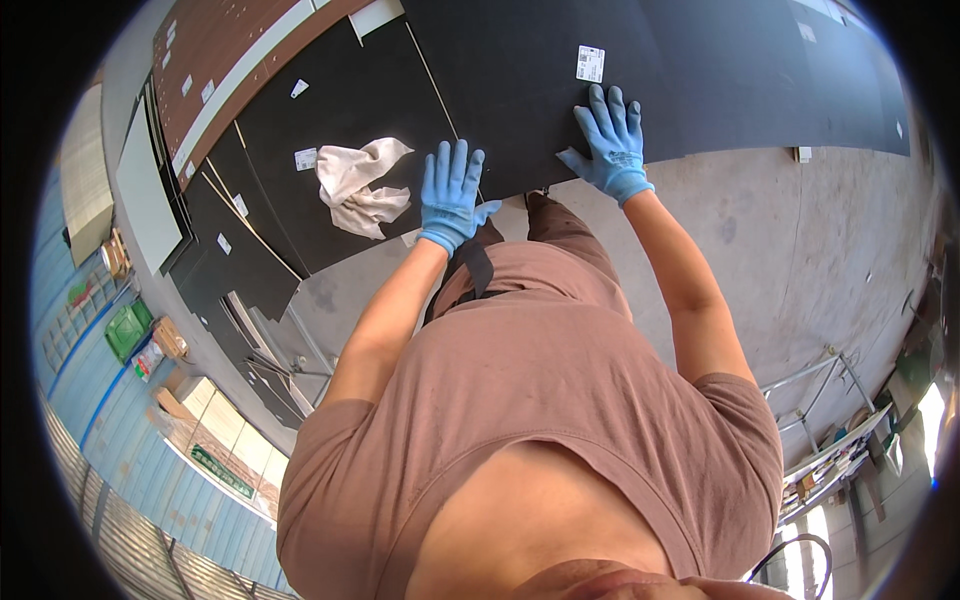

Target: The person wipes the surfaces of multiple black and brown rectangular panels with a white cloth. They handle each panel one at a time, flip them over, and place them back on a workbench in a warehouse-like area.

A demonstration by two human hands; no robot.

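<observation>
Both of my hands wear blue work gloves with darker fingertips. My left hand (452, 195) lies flat with its fingers stretched forward, close to the seam between two dark panels. On the large dark panel (690, 80), my right hand (611, 145) rests near the front edge, fingers spread, just below a white label (590, 64). Neither hand holds anything. Left of my left hand, a crumpled off-white cloth (362, 187) lies on the other dark panel (360, 95).
Brown panels (225, 50) lie at the far left, with more dark boards beside them. A green crate (127, 331) and cardboard boxes stand along the left. Grey concrete floor (760, 240) spreads to the right. Metal racks (825, 385) stand at lower right.
</observation>
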